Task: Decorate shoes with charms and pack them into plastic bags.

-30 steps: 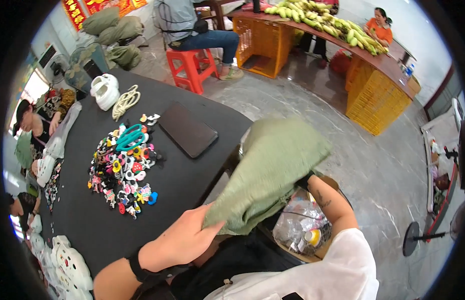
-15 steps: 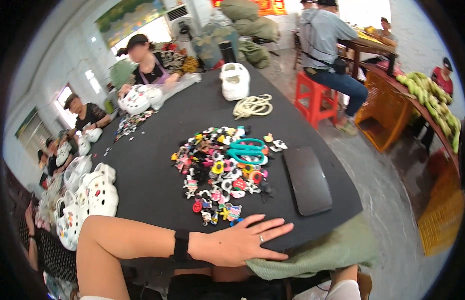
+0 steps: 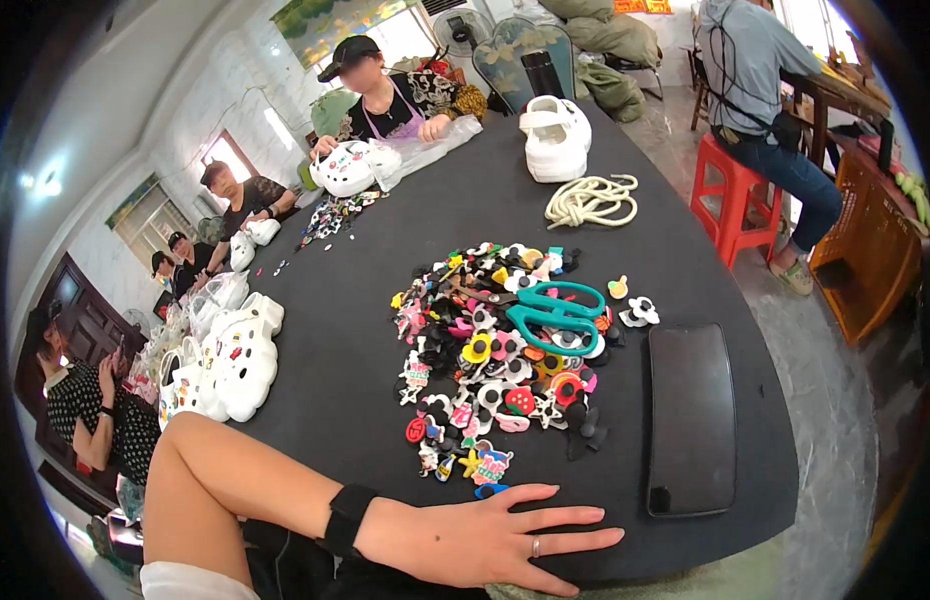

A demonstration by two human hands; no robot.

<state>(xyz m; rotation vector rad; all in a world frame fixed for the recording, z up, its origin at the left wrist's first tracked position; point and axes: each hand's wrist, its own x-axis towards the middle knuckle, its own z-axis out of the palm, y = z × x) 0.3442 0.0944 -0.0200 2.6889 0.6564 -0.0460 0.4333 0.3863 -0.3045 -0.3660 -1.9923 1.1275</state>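
Note:
My left hand (image 3: pixel 490 538) lies with its fingers spread at the near edge of the black-covered table (image 3: pixel 355 330), a ring on one finger. A bit of greenish cloth (image 3: pixel 520 592) shows beneath its lower side. Just beyond the fingertips is a heap of small colourful shoe charms (image 3: pixel 485 375), flowers, stars and a strawberry among them. Scissors with teal handles (image 3: pixel 555 340) rest on top of the heap. To the right of it lies a dark phone-like slab (image 3: pixel 691 420). My right hand is out of the picture.
White clog-shaped bags set with charms (image 3: pixel 247 355) stand at the left edge. Farther back are a plain white one (image 3: pixel 555 145) and a coil of cream cord (image 3: pixel 595 202). Co-workers (image 3: pixel 385 95) sit along the far left side. A red stool (image 3: pixel 735 195) stands to the right.
The view has swung left, so the table's contents sit farther right. My left hand stays spread at the edge. My right forearm and most of the green cloth have left the picture.

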